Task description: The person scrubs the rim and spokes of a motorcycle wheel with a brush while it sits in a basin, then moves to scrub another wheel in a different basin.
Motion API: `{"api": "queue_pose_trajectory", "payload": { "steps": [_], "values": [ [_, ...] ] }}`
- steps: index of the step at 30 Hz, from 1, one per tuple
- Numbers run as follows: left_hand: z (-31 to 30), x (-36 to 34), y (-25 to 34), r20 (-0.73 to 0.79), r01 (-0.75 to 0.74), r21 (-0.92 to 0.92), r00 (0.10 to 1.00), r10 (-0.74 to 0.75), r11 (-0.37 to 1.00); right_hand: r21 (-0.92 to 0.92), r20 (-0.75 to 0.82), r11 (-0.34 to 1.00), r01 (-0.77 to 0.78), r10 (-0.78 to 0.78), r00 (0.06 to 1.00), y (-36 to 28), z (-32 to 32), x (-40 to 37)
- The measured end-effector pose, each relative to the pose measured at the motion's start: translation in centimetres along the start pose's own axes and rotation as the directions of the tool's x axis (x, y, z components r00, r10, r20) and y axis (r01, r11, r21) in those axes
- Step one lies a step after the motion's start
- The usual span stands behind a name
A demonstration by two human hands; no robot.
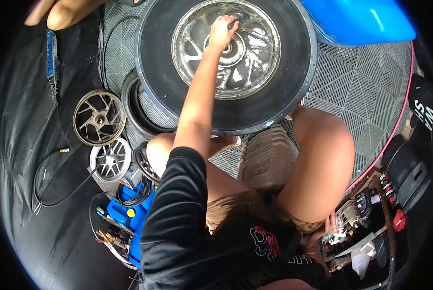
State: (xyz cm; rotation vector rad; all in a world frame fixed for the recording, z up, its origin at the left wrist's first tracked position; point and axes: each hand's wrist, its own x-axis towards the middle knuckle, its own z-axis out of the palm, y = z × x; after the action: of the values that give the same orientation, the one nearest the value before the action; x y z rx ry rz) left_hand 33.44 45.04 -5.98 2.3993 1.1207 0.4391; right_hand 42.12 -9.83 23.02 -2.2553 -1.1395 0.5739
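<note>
My left hand [221, 32] reaches forward over a wet, spoked motorcycle wheel rim [255, 77]. Its fingers are closed around a small dark tool [232, 23], pressed against the upper part of the rim; the grip hides most of the tool, so I cannot tell its kind. Beneath the rim lies a large, round black tub [294, 87], wider than the rim on all sides. Low on the right, my right hand [327, 228] rests beside my thigh at the hem of the shorts, fingers extended and holding nothing visible.
A bronze wheel rim [99, 118], a silver rim [111, 158] and a black tire [139, 108] lie on the left. Blue containers [124, 210] stand below them. A tool rack [366, 217] is at my right, near a pink hose [404, 111]. Another person's leg [64, 13] shows top left.
</note>
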Motion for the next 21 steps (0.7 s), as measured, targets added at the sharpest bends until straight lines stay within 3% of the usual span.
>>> {"api": "queue_pose_trajectory", "payload": {
  "steps": [4, 7, 12, 14, 16, 19, 21],
  "values": [
    [-4.0, -2.0, 1.9, -0.025, -0.295, 0.047, 0.955, 0.296, 0.954, -0.001, 0.009, 1.000, 0.001, -0.001, 1.000, -0.6, 0.0, 0.8],
    [-5.7, -3.0, 2.0, -0.071, -0.357, 0.119, 0.928, 0.366, 0.927, 0.008, 0.013, 1.000, 0.000, 0.000, 1.000, -0.7, 0.0, 0.9],
    [-6.6, -3.4, -0.6, -0.020, -0.273, 0.317, 0.956, 0.294, 0.908, -0.027, 0.053, 1.000, -0.005, 0.006, 0.999, -1.2, -0.2, 1.3],
    [-7.1, -3.8, -1.7, 0.066, -0.300, 0.496, 0.949, 0.309, 0.815, -0.034, 0.057, 0.999, 0.010, -0.008, 0.998, -1.3, -0.2, 1.5],
    [-7.3, -4.7, -3.1, 0.073, -0.287, 0.520, 0.954, 0.292, 0.805, -0.042, 0.062, 0.999, 0.023, -0.021, 0.998, -1.4, -0.3, 1.6],
    [-8.0, -5.6, -3.5, 0.204, -0.189, 0.581, 0.975, 0.083, 0.791, -0.033, 0.056, 0.999, 0.023, -0.021, 0.998, -1.4, -0.3, 1.7],
    [-7.5, -5.9, -3.7, 0.173, -0.191, 0.610, 0.979, 0.105, 0.769, -0.021, 0.051, 1.000, 0.020, -0.019, 0.999, -1.3, -0.2, 1.6]
  ]
}}
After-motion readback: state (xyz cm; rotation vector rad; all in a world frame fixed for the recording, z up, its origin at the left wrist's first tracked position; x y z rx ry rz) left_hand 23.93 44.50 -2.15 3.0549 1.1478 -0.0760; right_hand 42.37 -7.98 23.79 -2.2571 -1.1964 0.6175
